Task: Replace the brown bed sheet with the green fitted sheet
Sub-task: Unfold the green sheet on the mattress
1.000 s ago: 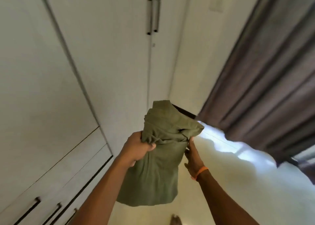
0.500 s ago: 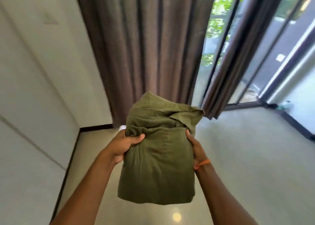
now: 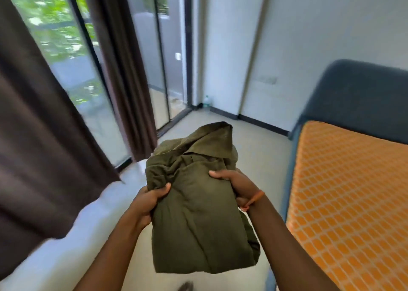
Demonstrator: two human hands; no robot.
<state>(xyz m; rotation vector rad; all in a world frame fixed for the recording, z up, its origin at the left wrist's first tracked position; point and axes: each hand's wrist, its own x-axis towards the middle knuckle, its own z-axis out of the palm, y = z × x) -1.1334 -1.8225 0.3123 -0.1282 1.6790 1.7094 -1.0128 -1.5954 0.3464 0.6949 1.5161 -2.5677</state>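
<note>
A folded olive-green fitted sheet (image 3: 198, 213) hangs in front of me at chest height. My left hand (image 3: 146, 202) grips its left edge, thumb on top. My right hand (image 3: 238, 184), with an orange band at the wrist, grips its right edge. To the right lies the bare mattress (image 3: 353, 191), orange with a pale grid pattern, against a dark blue-grey headboard (image 3: 357, 96). No brown sheet is in view.
Dark brown curtains (image 3: 44, 136) hang at the left before glass sliding doors (image 3: 141, 70). Pale floor (image 3: 260, 158) runs between the curtains and the bed. A white wall (image 3: 309, 37) stands behind the headboard, with a small bottle (image 3: 206, 102) in the far corner.
My view has swung right, from the wardrobe past the curtains to the window and the bed. Both hands keep hold of the green sheet, now carried lower and closer to the mattress.
</note>
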